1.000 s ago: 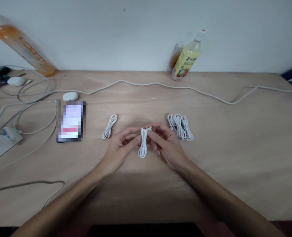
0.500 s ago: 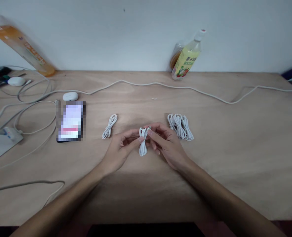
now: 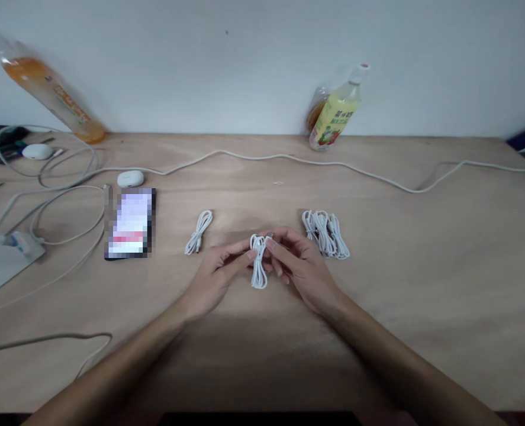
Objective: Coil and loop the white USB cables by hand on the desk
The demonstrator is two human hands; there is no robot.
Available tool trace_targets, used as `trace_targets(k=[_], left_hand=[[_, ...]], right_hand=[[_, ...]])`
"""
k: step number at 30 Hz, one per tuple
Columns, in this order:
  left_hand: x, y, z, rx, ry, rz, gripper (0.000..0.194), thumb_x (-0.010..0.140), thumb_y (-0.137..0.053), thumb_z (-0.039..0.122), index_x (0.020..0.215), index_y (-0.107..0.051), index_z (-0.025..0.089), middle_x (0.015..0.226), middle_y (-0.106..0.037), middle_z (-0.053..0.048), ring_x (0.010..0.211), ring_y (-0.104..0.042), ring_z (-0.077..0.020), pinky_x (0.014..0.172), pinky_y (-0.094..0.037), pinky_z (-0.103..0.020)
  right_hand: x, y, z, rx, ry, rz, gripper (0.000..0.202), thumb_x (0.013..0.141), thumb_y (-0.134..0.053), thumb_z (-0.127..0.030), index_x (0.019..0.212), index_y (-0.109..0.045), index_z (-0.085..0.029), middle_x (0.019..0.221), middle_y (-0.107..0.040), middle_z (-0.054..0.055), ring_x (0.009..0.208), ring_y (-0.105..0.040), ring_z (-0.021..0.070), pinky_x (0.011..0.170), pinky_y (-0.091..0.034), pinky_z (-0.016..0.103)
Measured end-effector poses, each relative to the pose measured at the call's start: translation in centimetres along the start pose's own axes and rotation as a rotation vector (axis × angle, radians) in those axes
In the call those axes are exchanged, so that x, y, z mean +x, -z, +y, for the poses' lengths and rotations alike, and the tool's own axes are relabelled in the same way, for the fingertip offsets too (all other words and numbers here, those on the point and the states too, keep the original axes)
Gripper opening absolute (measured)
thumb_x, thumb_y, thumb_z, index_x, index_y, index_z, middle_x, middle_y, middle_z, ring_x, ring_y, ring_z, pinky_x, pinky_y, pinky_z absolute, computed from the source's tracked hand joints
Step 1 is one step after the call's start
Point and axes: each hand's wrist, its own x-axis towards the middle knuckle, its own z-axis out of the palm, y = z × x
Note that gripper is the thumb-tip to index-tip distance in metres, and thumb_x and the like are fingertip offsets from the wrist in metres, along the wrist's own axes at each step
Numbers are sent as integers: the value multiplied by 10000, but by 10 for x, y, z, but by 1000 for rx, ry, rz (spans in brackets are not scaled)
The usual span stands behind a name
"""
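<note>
Between my two hands is a white USB cable (image 3: 258, 275), coiled into a bundle and bound at its middle. My left hand (image 3: 220, 273) pinches the bundle's left side between thumb and fingers. With thumb and index finger, my right hand (image 3: 300, 266) grips the cable's plug end at the upper right, where a metal tip shows. Left of my hands, a second coiled white cable (image 3: 199, 232) lies on the table. Several similar coiled cables (image 3: 325, 235) lie side by side just beyond my right hand.
A phone (image 3: 132, 225) and a white earbud case (image 3: 130, 178) lie to the left, near loose cords. A long white cord (image 3: 284, 157) crosses the wooden table (image 3: 422, 284). An orange drink bottle (image 3: 58, 100) and a yellow drink bottle (image 3: 337, 112) stand by the wall.
The whole view has shifted slightly, with things appearing a little lower. Both hands keep their hold on the cable, which has barely turned.
</note>
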Motion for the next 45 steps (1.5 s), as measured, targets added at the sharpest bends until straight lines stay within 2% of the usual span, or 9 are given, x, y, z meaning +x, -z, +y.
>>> trace_targets(k=[10, 15, 23, 28, 35, 38, 42, 45], left_hand=[[0, 1, -2, 35, 2, -23, 375, 1022, -733, 468, 1279, -842, 217, 949, -850, -85, 1012, -812, -291, 922, -635, -404], [0, 2, -4, 51, 10, -42, 400, 1037, -714, 463, 1325, -819, 207, 951, -847, -86, 1014, -810, -286, 978, -620, -420], [0, 3, -2, 70, 17, -65, 477, 1050, -687, 472, 1401, -765, 157, 1055, -854, -107, 1067, -798, -293, 1032, -596, -436], [0, 4, -5, 109, 4, -47, 461, 1085, -631, 432, 1432, -736, 146, 1117, -859, -116, 1049, -805, -272, 1024, -599, -418], [0, 3, -5, 45, -21, 22, 353, 1002, -759, 394, 1269, -817, 170, 1160, -864, -103, 1031, -814, -255, 956, -623, -371], [0, 3, -6, 70, -42, 55, 303, 959, -813, 333, 1221, -838, 184, 1118, -874, -87, 1078, -812, -257, 1008, -607, -374], [0, 4, -6, 76, -45, 50, 328, 971, -797, 326, 1266, -829, 187, 1125, -876, -88, 1058, -819, -251, 1008, -610, -382], [-1, 5, -6, 46, -17, 50, 386, 990, -777, 325, 1349, -791, 183, 1153, -871, -93, 1014, -827, -240, 1022, -621, -408]], right_hand=[[0, 0, 1, -9, 9, 3, 365, 908, -824, -565, 1017, -769, -222, 540, -495, -91, 465, -343, 92, 466, -262, 264], [1, 1, 1, 0, 8, 4, 343, 908, -825, -532, 1030, -779, -215, 552, -498, -92, 469, -342, 86, 463, -250, 258], [2, 1, 1, -3, 6, -1, 366, 899, -823, -554, 1022, -766, -215, 539, -483, -97, 463, -324, 85, 462, -242, 259], [2, 0, 1, 13, 8, -13, 365, 887, -837, -553, 1027, -754, -226, 559, -485, -96, 480, -325, 89, 463, -244, 255], [2, 1, 4, 29, 36, -10, 317, 911, -814, -533, 1010, -749, -240, 582, -507, -89, 475, -338, 87, 451, -255, 249], [2, 1, 5, 30, 34, -5, 306, 904, -820, -510, 1024, -768, -234, 651, -567, -67, 489, -372, 82, 444, -264, 239], [2, 1, 5, 69, 33, -6, 327, 909, -799, -534, 1033, -795, -232, 745, -613, -37, 508, -415, 81, 430, -277, 237], [3, 1, 5, 85, 39, -12, 320, 918, -797, -532, 1044, -793, -238, 728, -600, -47, 491, -405, 76, 420, -265, 232]])
